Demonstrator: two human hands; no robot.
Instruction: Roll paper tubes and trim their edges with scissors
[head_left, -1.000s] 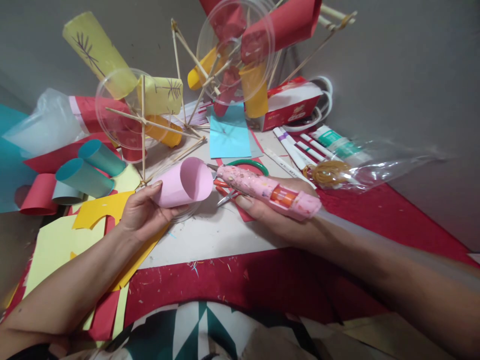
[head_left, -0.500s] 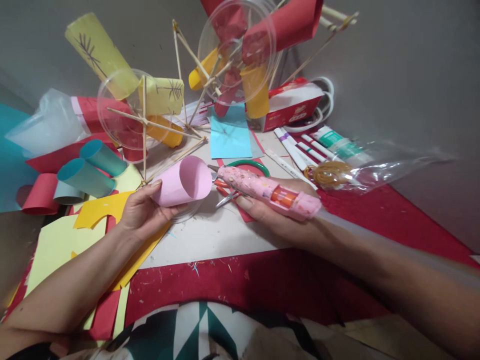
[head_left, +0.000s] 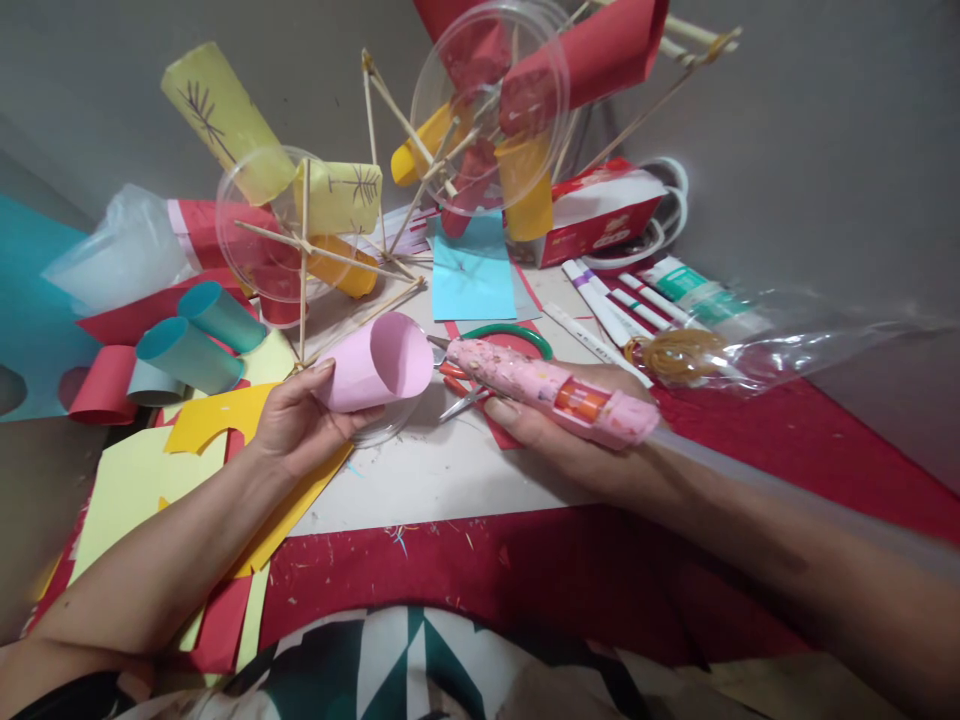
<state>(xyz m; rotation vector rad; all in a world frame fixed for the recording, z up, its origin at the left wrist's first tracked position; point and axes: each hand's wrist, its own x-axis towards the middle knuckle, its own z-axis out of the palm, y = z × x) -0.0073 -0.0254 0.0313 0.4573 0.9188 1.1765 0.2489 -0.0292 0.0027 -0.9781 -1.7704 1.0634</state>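
Observation:
A pink paper tube (head_left: 352,370) with a slanted open end is pinched between the thumb and fingers of my left hand (head_left: 300,425). My right hand (head_left: 544,430) is wrapped around a pink, speckled glue gun (head_left: 510,375). Its dark nozzle points left, close to the rim of the tube; whether the two touch I cannot tell. Beneath the glue gun lie scissors (head_left: 529,332) with green and orange handles, partly hidden. A clear plastic lid (head_left: 386,425) rests on the white board under the tube.
Two stick frames with clear discs and paper tubes stand behind, one with yellow tubes (head_left: 225,125), one with red tubes (head_left: 585,65). Blue tubes (head_left: 191,355) and yellow paper scraps (head_left: 150,490) lie left. Markers (head_left: 596,300), rubber bands (head_left: 679,355) and a red box (head_left: 600,215) are right.
The whole scene has shifted slightly right in the view. Both hands keep their holds, and the nozzle stays about equally near the tube's rim.

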